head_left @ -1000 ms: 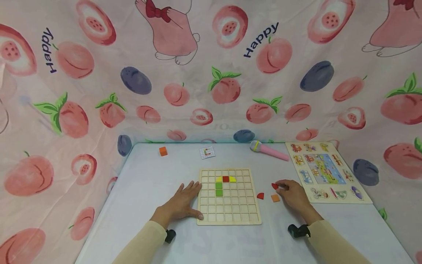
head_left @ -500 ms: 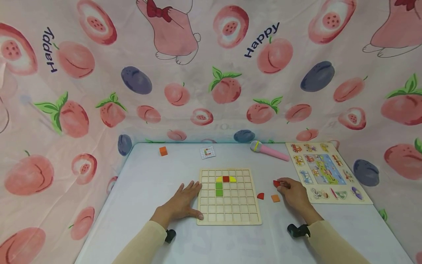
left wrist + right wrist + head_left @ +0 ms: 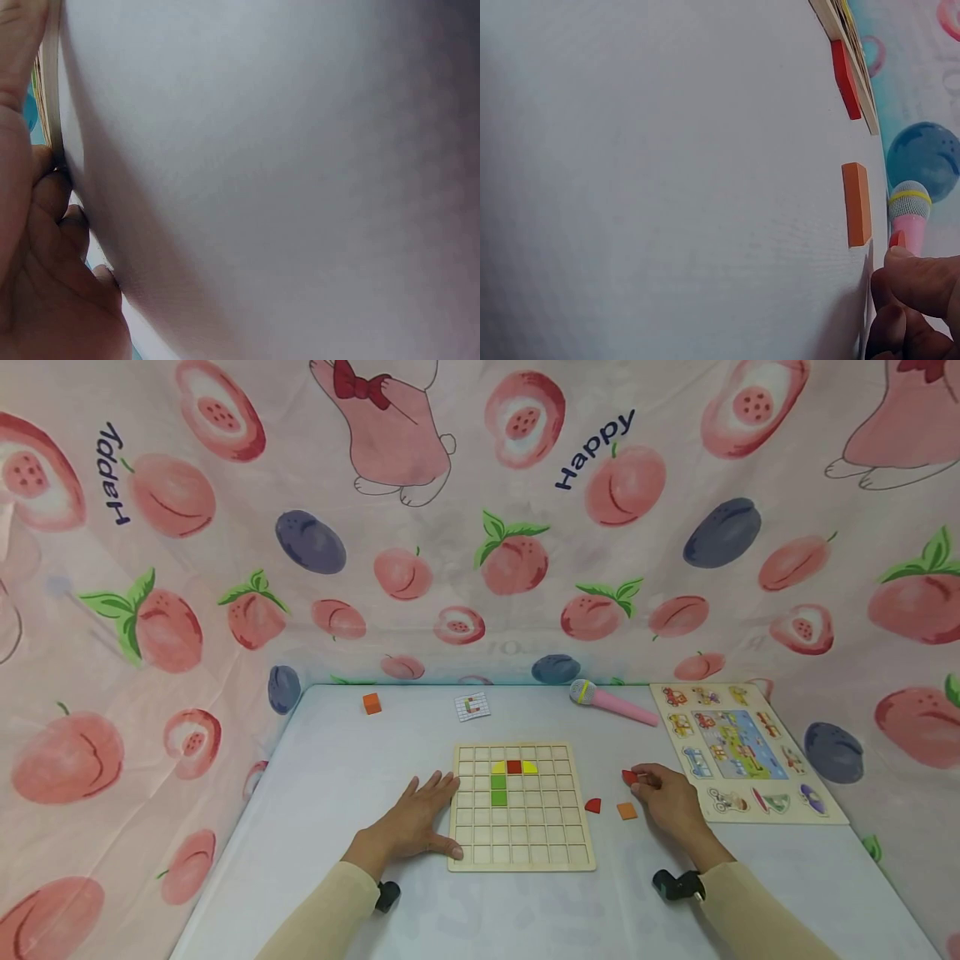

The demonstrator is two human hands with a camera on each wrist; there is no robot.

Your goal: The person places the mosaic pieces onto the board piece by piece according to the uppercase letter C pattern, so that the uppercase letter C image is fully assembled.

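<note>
My left hand (image 3: 415, 821) lies with spread fingers against the left edge of a wooden grid board (image 3: 531, 818), thumb at its lower left corner. Several coloured tiles sit in the board's upper cells: two green squares (image 3: 498, 790), a red square (image 3: 513, 767) and two yellow rounded-corner pieces (image 3: 530, 767). To the right of the board, my right hand (image 3: 666, 797) pinches a red tile (image 3: 628, 776) between thumb and fingertips; only its tip shows in the right wrist view. Near that hand, a red quarter-circle tile (image 3: 593, 806) and an orange square tile (image 3: 627, 811) lie on the table.
Behind the board lie an orange cube (image 3: 372, 703), a small card printed with a grid pattern (image 3: 472, 707) and a pink toy microphone (image 3: 615, 702). A picture puzzle board (image 3: 787, 810) occupies the right side. Fruit-patterned cloth (image 3: 450, 552) hangs behind the white table (image 3: 330, 743).
The red tile in my right hand has shifted slightly up and turned a little between the fingers. My left hand has stayed in place at the grid board.
</note>
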